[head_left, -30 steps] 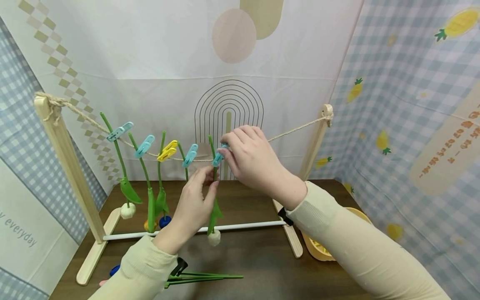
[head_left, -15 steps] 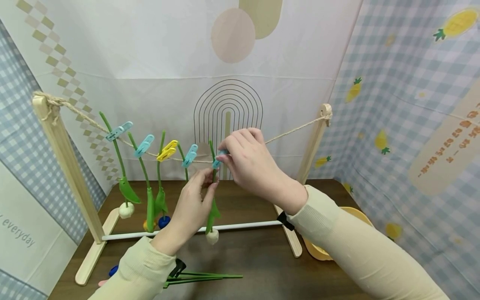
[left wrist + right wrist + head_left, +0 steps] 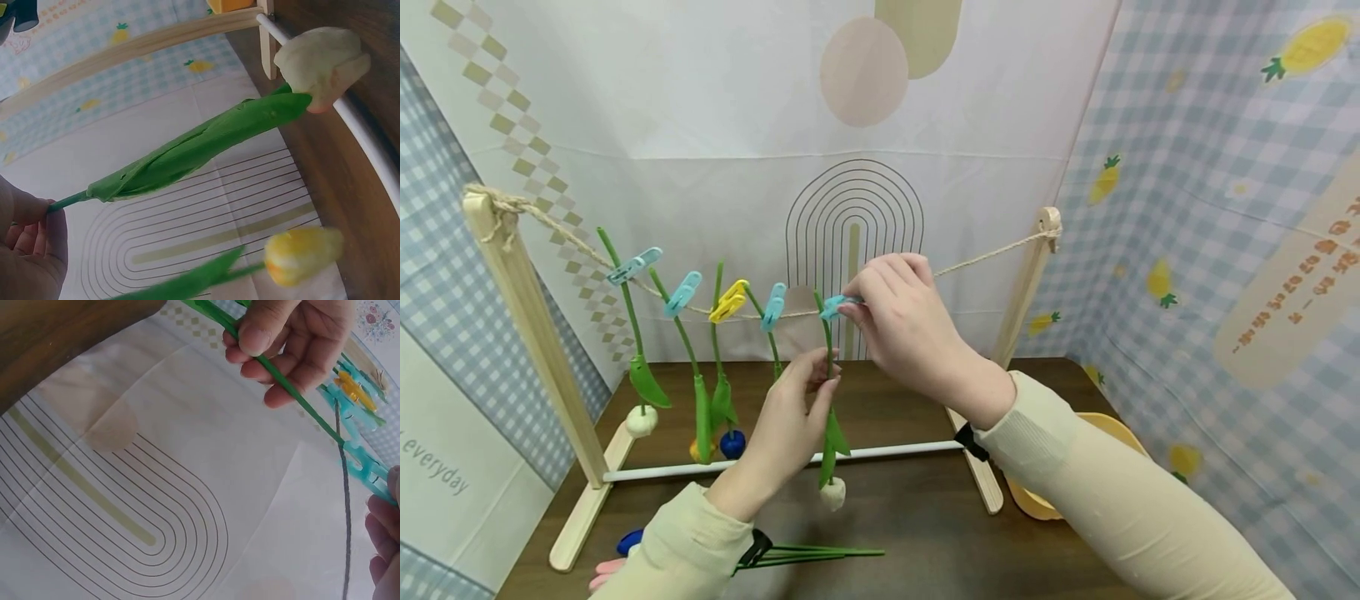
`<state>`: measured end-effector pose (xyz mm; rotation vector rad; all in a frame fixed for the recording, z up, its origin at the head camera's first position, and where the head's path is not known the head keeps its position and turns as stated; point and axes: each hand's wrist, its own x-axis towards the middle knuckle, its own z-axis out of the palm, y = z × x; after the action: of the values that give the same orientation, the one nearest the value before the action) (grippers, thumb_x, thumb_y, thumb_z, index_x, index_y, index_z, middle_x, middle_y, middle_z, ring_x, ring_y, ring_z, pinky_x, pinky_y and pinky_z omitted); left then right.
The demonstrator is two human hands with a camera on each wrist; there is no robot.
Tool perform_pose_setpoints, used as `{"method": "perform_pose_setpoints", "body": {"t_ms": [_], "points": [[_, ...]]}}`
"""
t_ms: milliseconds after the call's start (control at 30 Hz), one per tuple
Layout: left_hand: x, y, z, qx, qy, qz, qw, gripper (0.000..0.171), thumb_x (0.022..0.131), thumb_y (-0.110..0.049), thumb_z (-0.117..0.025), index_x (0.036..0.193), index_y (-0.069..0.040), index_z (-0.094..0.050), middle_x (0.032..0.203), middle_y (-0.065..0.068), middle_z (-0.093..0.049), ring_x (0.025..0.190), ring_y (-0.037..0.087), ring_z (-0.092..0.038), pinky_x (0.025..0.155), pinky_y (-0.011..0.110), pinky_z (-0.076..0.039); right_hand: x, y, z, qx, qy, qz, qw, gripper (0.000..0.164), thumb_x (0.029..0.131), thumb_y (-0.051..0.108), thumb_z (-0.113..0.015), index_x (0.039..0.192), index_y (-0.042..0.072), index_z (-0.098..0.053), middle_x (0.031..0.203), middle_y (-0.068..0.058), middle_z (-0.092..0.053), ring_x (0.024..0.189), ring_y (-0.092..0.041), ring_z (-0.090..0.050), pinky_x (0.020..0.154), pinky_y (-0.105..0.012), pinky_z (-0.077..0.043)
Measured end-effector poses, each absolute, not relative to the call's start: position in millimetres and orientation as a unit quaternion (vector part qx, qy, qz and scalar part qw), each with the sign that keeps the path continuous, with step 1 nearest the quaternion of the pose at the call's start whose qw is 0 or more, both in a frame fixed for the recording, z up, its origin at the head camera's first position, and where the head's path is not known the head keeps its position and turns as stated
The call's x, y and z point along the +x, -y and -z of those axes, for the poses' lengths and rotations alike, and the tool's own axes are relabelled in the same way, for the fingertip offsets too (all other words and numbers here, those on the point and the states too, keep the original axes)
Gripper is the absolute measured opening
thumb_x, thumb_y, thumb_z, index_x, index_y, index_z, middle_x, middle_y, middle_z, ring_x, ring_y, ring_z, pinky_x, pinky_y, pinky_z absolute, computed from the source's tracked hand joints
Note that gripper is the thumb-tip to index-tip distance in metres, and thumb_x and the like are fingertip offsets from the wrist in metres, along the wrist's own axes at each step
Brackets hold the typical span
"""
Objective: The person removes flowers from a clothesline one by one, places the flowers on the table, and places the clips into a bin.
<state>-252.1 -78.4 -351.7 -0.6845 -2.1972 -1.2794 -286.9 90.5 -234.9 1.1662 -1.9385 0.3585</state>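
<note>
My left hand pinches the green stem of an artificial white tulip, whose bloom hangs downward. My right hand pinches the handles of a light blue clothespin at the rope. In the right wrist view, this clothespin has its jaw end at the upper stem and the rope; whether it bites both is unclear. The left wrist view shows the white tulip with its folded green leaf. To the left, other upside-down tulips hang from blue clothespins and a yellow clothespin.
Wooden posts carry the rope, joined low down by a white rod. Green stems, a blue bloom and a pink bloom lie on the dark table. Behind my right sleeve stands a yellow basket.
The clothespin in my right hand has turned from slanted to nearly level and risen slightly with the rope. My left hand and the white tulip have dropped a little.
</note>
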Motion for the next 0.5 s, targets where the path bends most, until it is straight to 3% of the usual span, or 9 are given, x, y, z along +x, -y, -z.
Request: {"method": "perform_pose_setpoints", "body": {"t_ms": [500], "points": [[-246.4, 84.6, 360.8, -0.254, 0.817, 0.453, 0.249, 0.032, 0.091, 0.005, -0.062, 0.123, 0.002, -0.054, 0.106, 0.012, -0.060, 0.097, 0.019, -0.062, 0.082, 0.029, -0.054, -285.9, -95.9, 235.4, 0.470, 0.750, -0.176, 0.430, 0.014, 0.092, 0.011, -0.063, 0.099, 0.001, -0.055, 0.092, -0.009, -0.057, 0.090, -0.027, -0.052, 0.089, -0.045, -0.035]]}}
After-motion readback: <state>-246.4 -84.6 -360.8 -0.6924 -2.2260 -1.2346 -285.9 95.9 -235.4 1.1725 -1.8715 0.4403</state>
